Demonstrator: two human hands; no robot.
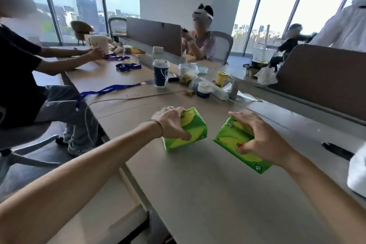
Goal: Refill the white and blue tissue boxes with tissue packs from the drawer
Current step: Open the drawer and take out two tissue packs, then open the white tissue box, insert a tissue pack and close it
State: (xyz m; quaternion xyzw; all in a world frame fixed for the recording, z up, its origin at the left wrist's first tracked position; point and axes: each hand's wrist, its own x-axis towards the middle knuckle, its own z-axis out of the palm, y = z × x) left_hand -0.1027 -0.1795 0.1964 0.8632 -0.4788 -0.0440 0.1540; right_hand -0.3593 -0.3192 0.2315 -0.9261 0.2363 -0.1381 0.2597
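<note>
Two green and yellow tissue packs are over the beige desk (208, 194). My left hand (170, 123) grips the left tissue pack (194, 130) from above, with its lower end resting on the desk. My right hand (263, 140) holds the right tissue pack (233, 136) by its top, tilted, near the desk surface. The packs are a short gap apart. No white or blue tissue box and no drawer shows clearly in this view; a white object (357, 174) is cut off at the right edge.
Beyond the packs stand a blue and white cup (160, 74), jars, a yellow can (222, 79) and blue lanyards (111, 89). A person sits at the left on a chair; others sit behind a brown divider (154, 35). A second divider (324, 83) bounds the right.
</note>
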